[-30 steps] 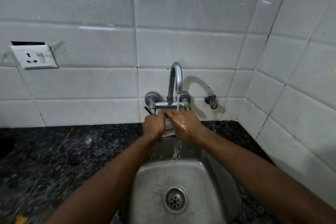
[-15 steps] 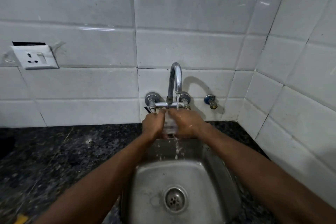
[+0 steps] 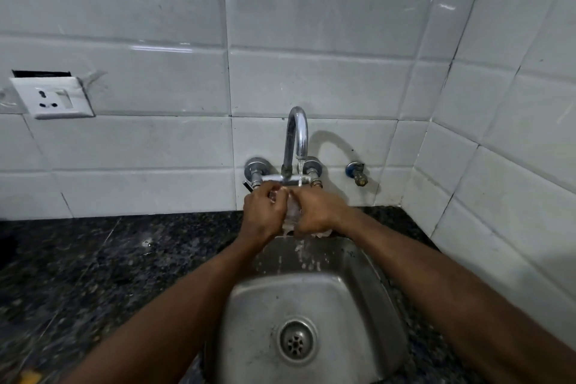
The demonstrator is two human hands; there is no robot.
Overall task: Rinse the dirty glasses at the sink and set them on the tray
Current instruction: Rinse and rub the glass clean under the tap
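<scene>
The glass (image 3: 290,216) is held up under the tap (image 3: 296,134), above the back edge of the sink (image 3: 249,305), and little of it shows: only a clear, wet sliver between the two hands. The left hand (image 3: 265,212) wraps it from one side with fingers curled, and the right hand (image 3: 319,212) closes on it from the other, so each grip is grasping the glass. How the glass is tilted cannot be told. A thin stream (image 3: 300,172) falls from the spout onto the hands and glass, and water drips off below them into the basin, towards the drain (image 3: 297,340). Dark speckled bench (image 3: 109,259) lies on either side of the sink, white tiles run behind, and a socket (image 3: 53,98) sits on the wall well to the left. No tray is in view, nor any other glasses. This looks like the rinsing step, in mid-course. The next move likely calls for tipping the water out, taking the glass in one firm grip, since wet glass is slippery, and turning to wherever the tray stands to set it down.
</scene>
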